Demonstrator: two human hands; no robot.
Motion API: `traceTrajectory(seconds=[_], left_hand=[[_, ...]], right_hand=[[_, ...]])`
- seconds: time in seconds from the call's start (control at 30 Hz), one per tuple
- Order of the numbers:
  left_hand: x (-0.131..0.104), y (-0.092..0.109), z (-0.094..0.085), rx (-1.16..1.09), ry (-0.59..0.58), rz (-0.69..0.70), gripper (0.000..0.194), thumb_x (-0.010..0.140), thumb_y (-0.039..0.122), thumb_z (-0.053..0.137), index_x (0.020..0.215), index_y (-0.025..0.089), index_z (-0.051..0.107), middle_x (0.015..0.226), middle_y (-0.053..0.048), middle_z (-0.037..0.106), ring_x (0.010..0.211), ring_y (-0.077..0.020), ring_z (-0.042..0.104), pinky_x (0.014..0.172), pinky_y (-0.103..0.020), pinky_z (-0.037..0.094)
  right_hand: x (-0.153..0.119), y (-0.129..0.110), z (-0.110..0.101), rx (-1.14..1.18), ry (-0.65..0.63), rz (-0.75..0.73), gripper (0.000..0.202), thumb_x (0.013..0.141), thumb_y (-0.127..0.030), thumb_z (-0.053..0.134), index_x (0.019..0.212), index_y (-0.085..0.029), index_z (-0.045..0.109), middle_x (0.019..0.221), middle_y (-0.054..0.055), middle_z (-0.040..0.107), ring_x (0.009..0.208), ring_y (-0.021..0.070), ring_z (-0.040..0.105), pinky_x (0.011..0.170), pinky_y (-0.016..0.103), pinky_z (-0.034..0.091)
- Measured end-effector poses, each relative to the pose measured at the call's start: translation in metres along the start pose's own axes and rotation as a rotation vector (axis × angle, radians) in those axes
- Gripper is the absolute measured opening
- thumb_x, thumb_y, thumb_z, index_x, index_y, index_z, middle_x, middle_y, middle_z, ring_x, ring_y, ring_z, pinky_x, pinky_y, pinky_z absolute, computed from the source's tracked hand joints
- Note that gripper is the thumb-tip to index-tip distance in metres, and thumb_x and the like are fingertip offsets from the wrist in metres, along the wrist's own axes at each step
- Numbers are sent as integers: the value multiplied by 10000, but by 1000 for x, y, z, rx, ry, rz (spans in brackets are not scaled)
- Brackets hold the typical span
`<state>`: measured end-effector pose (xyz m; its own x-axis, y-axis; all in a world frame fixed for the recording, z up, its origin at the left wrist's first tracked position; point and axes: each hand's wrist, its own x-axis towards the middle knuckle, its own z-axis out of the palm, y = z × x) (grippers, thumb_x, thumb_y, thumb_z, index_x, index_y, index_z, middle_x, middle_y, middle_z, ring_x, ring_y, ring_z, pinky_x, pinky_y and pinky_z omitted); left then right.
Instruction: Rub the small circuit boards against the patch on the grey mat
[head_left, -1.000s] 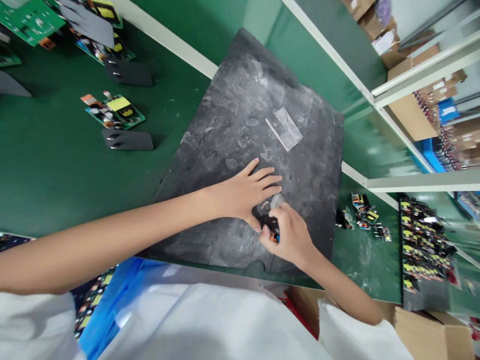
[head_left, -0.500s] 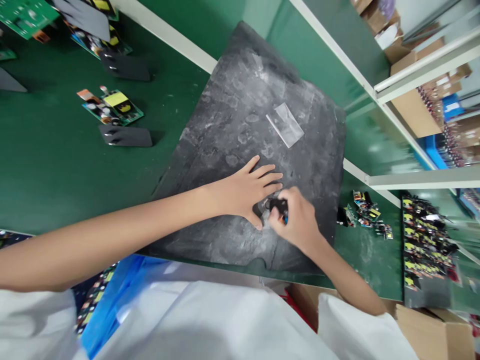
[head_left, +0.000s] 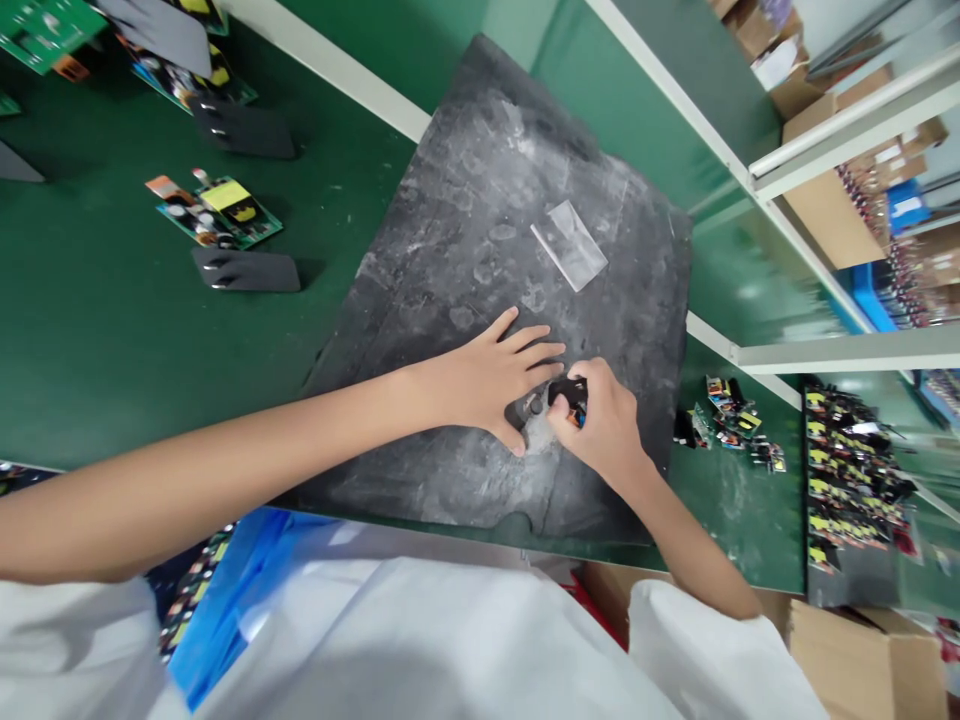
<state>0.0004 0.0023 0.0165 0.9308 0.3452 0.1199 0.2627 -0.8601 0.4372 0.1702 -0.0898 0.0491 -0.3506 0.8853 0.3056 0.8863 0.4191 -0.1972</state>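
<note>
Your left hand [head_left: 499, 380] lay open, palm down, fingers spread on the black mat [head_left: 465, 240]; whatever was beneath the palm was hidden. Your right hand [head_left: 604, 415] was closed around a small dark part [head_left: 568, 392] with orange and blue bits, thumb on the near side. The part sat over the mat, just right of your left fingertips. Your fingers covered much of it, so its full shape could not be read, nor whether it touched the mat. Between your 2 hands, a small ring-like detail [head_left: 534, 404] showed, too small to identify.

Farther up the mat, a clear flat piece [head_left: 571, 247] lay at a slant, well apart from both hands. Left, on the green bench [head_left: 90, 350], you had a board with a yellow block [head_left: 231, 208] and, just beside it, a dark grey plate [head_left: 251, 271]. In the upper-left corner, a green board [head_left: 49, 30] was cut off by the frame edge.

Right of the mat, a loose board cluster [head_left: 739, 420] overlapped too much to count. Beyond it, packed board rows [head_left: 847, 480] blurred together. Lower right, an open cardboard box [head_left: 840, 660] ran out of view, contents unseen.
</note>
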Motion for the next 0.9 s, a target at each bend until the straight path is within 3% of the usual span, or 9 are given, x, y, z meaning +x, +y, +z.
traceTrajectory(seconds=[0.17,0.3,0.43,0.57,0.73,0.9], left_hand=[[0,0,1,0,9,10,913,707,703,514,1395,126,348,1501,-114,307,1412,-323,182,1140,-591,37],[-1,0,2,-1,10,4,943,687,711,530,1399,121,342,1494,-119,319,1409,-332,188,1139,-595,38],[0,0,1,3,13,18,917,698,694,534,1399,133,344,1501,-116,306,1415,-328,179,1139,-597,40],[0,0,-1,1,-14,0,943,680,695,554,1399,123,343,1500,-120,306,1412,-335,178,1139,-598,35],[0,0,-1,-4,-7,14,909,698,687,542,1401,146,343,1507,-108,295,1420,-318,166,1140,-590,27],[0,-1,0,-4,-5,7,934,675,683,570,1396,132,349,1492,-119,324,1411,-327,183,1138,-588,28]], right_hand=[[-1,0,0,35,-74,-154,124,804,-199,404,927,-202,391,733,10,415,610,218,467,522,301,390],[-1,1,0,-7,7,-29,149,783,-208,415,930,-203,390,762,17,430,624,217,481,534,300,394],[-4,-2,0,21,-81,-161,124,804,-188,399,926,-204,384,726,5,411,619,218,469,537,302,394],[-3,1,1,-23,27,-19,130,786,-204,403,914,-207,378,752,17,423,614,218,474,524,306,397],[-4,-2,1,7,-77,-142,128,793,-195,396,920,-206,385,723,9,416,604,221,468,512,304,389],[-5,-3,0,-52,-23,-39,139,783,-205,399,922,-204,387,740,16,424,614,225,473,517,310,393]])
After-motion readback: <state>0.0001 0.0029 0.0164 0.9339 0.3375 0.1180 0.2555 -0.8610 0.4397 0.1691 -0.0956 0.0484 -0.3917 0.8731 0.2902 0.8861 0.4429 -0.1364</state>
